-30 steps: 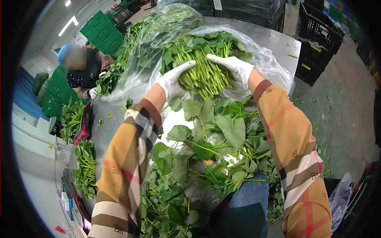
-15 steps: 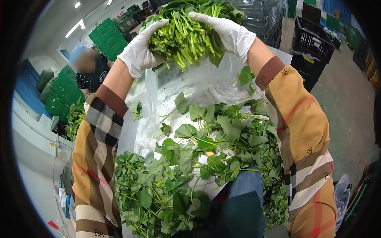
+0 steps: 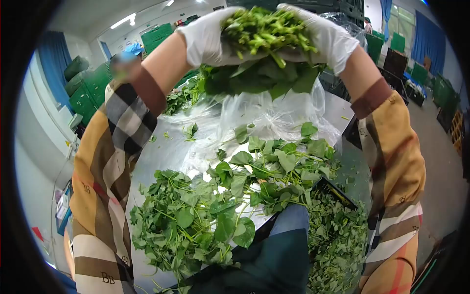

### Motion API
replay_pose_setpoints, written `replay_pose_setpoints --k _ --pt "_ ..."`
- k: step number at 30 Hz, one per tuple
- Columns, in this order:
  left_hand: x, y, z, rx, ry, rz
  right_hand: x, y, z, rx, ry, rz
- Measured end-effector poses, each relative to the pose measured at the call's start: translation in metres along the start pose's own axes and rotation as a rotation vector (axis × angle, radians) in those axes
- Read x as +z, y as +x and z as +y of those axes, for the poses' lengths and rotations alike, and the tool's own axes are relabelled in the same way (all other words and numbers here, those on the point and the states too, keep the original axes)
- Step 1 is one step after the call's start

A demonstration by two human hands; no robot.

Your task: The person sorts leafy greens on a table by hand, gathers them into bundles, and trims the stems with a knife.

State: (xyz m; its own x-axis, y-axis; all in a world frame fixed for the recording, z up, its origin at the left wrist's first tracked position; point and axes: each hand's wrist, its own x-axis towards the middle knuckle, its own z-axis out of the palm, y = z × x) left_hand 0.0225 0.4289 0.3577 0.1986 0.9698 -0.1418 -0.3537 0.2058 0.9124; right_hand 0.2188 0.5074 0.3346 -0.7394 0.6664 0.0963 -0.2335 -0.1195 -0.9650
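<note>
Both of my hands wear white gloves and grip one large bundle of leafy green stems (image 3: 269,34), raised high at the top of the view. My left hand (image 3: 208,36) wraps its left side, and my right hand (image 3: 325,39) wraps its right side. The cut stem ends point toward me, with the leaves hanging below. Beneath the bundle, a clear plastic bag (image 3: 264,112) lies crumpled on the metal table (image 3: 164,137). Loose leafy stems (image 3: 186,215) are spread over the near part of the table.
A crate (image 3: 338,240) full of leaves stands at the table's right near edge. A person in a blue cap (image 3: 133,49) is at the back left, partly hidden by my arm. Green crates (image 3: 93,93) stand at left, dark crates (image 3: 391,61) at right.
The bundle has been lifted off the plastic bag and raised toward my head, tilting so its stem ends face me. Both hands have moved up with it, and the view has shifted.
</note>
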Motion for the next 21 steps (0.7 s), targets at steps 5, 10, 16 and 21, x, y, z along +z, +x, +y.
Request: replay_pose_setpoints --k 5,10,16,21 --pt "0.046 -0.031 0.017 0.455 0.19 -0.186 0.043 -0.06 -0.037 -0.431 -0.088 0.109" --pt "0.048 -0.089 -0.015 0.66 0.311 -0.243 0.052 -0.072 -0.014 -0.549 -0.17 -0.109" --pt "-0.019 -0.171 -0.117 0.488 0.428 0.17 0.086 -0.12 0.1 -0.445 -0.459 -0.034" --pt "-0.055 -0.245 -0.233 0.321 0.547 0.314 0.111 -0.142 0.214 -0.6 -0.397 -0.162"
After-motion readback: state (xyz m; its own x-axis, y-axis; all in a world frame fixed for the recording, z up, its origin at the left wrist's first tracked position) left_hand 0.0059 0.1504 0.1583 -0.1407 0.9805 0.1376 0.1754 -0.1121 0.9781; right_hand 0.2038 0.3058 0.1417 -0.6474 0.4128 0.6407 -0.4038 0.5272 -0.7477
